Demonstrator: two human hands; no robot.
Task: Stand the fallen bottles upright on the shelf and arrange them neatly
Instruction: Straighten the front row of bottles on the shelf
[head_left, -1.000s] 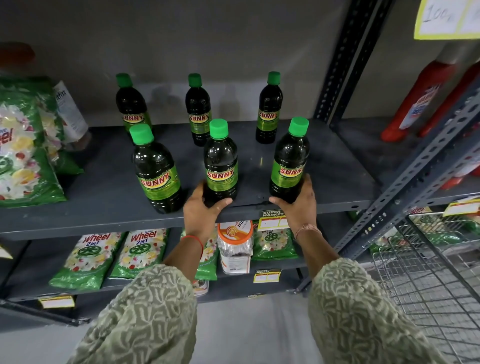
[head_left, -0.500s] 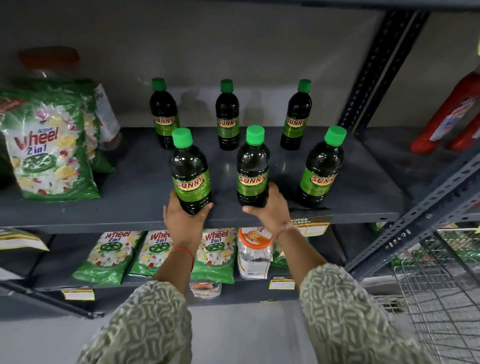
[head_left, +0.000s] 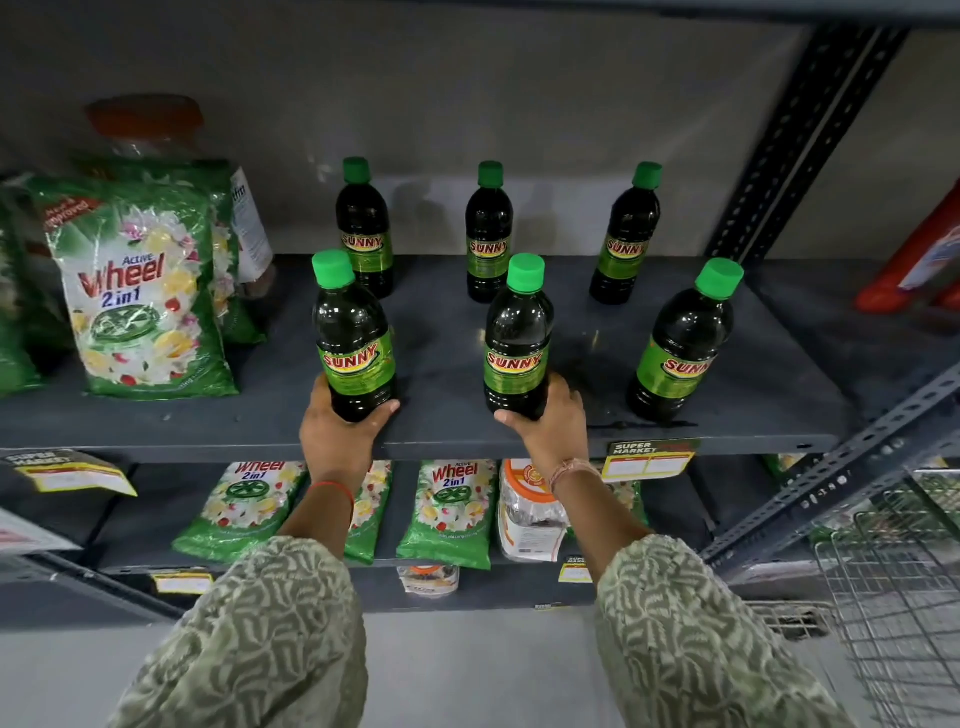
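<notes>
Several dark Sunny bottles with green caps stand upright on the grey shelf (head_left: 727, 431) in two rows. My left hand (head_left: 337, 436) grips the base of the front left bottle (head_left: 352, 338). My right hand (head_left: 550, 426) grips the base of the front middle bottle (head_left: 519, 338). The front right bottle (head_left: 680, 348) stands alone, leaning slightly in the wide-angle view. Behind them stand the back left bottle (head_left: 363, 228), back middle bottle (head_left: 488, 234) and back right bottle (head_left: 626, 236), near the wall.
Green Wheel detergent bags (head_left: 140, 296) fill the shelf's left end, with more bags (head_left: 447, 509) and a jar (head_left: 527, 514) on the shelf below. Red bottles (head_left: 914, 260) lie past the slotted upright (head_left: 795, 140). A wire basket (head_left: 893, 613) sits at lower right.
Both hands shifted one bottle to the left: left hand from the middle to the front left bottle, right hand from the front right to the middle bottle. The view also turned left.
</notes>
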